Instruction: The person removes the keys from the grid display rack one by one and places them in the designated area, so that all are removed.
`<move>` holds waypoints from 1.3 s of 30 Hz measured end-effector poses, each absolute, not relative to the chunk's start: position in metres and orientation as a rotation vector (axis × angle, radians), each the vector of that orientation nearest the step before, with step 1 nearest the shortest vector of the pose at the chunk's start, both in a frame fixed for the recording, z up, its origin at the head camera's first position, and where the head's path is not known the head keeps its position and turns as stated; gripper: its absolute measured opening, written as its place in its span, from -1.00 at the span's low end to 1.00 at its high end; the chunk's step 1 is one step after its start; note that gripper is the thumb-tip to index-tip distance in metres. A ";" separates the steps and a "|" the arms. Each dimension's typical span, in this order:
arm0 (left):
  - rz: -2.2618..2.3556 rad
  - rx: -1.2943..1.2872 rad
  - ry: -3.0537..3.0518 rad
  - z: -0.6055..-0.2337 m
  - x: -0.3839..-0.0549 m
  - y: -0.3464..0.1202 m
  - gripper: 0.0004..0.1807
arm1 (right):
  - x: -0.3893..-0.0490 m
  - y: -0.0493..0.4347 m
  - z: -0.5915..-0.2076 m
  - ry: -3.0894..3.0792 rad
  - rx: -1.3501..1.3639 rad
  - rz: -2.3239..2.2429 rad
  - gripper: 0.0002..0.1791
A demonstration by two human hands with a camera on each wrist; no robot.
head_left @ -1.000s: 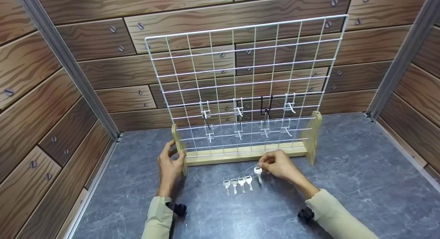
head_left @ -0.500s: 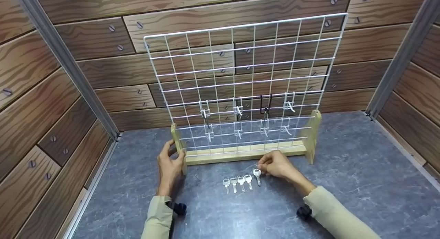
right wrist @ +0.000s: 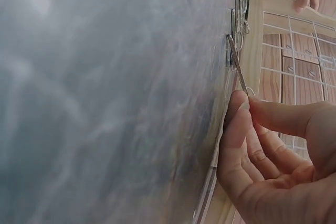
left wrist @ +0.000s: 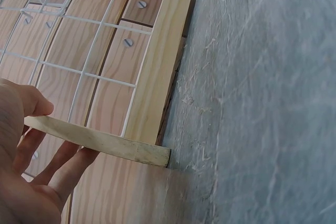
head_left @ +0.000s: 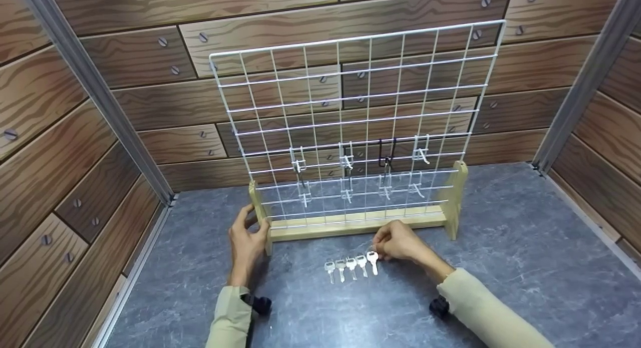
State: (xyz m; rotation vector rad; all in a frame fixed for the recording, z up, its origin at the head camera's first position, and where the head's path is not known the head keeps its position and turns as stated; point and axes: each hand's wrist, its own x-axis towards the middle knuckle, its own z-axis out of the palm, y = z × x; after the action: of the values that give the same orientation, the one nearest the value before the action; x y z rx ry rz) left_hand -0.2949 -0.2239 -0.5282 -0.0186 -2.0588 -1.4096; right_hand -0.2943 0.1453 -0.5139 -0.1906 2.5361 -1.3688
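Note:
My right hand (head_left: 398, 241) pinches a silver key (head_left: 372, 262) by its head end, between thumb and forefinger. In the right wrist view that key (right wrist: 238, 65) slants from the fingertips toward the tabletop. It is at the right end of a row of several silver keys (head_left: 346, 269) lying side by side. My left hand (head_left: 247, 240) grips the left wooden end piece (head_left: 261, 218) of a stand, thumb on one side and fingers on the other, as the left wrist view shows. The stand holds a white wire grid (head_left: 353, 92) upright behind the keys.
Two rows of hooks, several white hooks (head_left: 347, 160) and one black hook (head_left: 387, 152), hang on the lower grid. Some upper hooks carry dark, thin hanging items. A wooden crossbar (head_left: 350, 227) joins the end pieces. Wood-patterned walls (head_left: 280, 7) enclose the grey tabletop (head_left: 320, 313).
My right hand has moved left and slightly toward me, bringing its key down beside the row of keys. The left hand stays in place on the stand.

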 end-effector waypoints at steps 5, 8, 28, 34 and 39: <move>-1.415 -0.030 -2.057 -0.528 -0.294 -0.223 -0.53 | -0.293 0.143 -0.514 2.578 -0.224 -1.299 -0.96; -1.423 -0.035 -2.050 -0.528 -0.295 -0.224 -0.54 | -0.293 0.144 -0.513 2.594 -0.254 -1.264 -0.93; -1.432 -0.063 -2.050 -0.529 -0.295 -0.225 -0.56 | -0.295 0.146 -0.514 2.689 -0.413 -1.212 -0.94; -1.435 -0.068 -2.032 -0.530 -0.296 -0.226 -0.56 | -0.294 0.147 -0.512 2.690 -0.392 -1.217 -0.94; -1.428 -0.042 -2.046 -0.529 -0.295 -0.225 -0.55 | -0.292 0.148 -0.507 2.681 -0.409 -1.252 -0.94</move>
State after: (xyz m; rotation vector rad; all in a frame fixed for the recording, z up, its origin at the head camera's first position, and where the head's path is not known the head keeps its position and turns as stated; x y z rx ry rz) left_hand -0.2947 -0.2247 -0.5290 -0.0418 -2.0457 -1.4280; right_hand -0.2920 0.1481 -0.5070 -0.4086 2.6812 -1.2518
